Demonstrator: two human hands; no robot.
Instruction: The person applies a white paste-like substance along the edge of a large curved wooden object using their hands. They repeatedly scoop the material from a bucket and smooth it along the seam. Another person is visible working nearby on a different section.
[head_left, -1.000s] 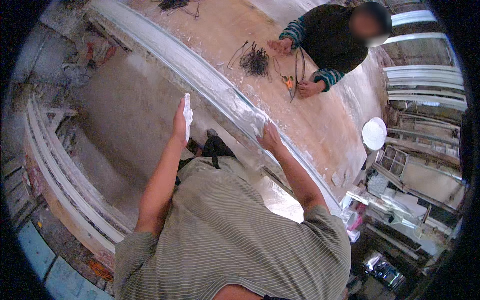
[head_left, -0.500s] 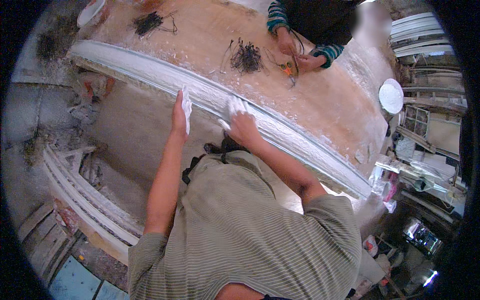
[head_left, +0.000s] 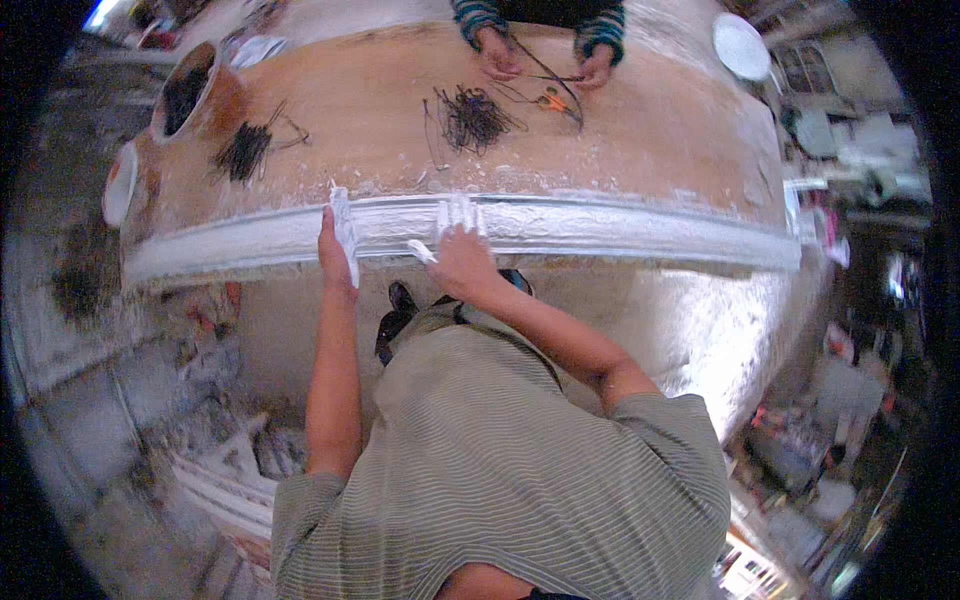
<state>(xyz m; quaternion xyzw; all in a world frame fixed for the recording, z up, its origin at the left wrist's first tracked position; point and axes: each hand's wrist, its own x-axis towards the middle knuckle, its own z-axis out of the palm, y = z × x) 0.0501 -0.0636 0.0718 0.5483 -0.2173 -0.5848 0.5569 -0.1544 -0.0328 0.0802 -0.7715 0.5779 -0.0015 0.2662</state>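
A long, narrow mould (head_left: 610, 226) runs along the near edge of the table, its channel filled with rough white paste that looks like wet plaster. My right hand (head_left: 462, 252) lies on the paste near the middle, fingers stretched out and spread, thumb apart, all coated white. To its left, my left hand (head_left: 340, 245) is held edgewise over the mould with straight fingers. White paste covers its palm, which faces right. Whether its edge touches the mould I cannot tell. Neither hand holds a tool.
Across the brown table (head_left: 350, 90), a person in striped sleeves handles a dark cord. Nearby lie orange-handled scissors (head_left: 551, 100) and two dark wire bundles (head_left: 472, 118). A bucket (head_left: 190, 92) stands at the far left, a white round basin (head_left: 741, 46) at the far right.
The view has turned, so the mould now lies nearly level across it. My right hand remains on the paste; my left hand has come over the mould from beside its near edge.
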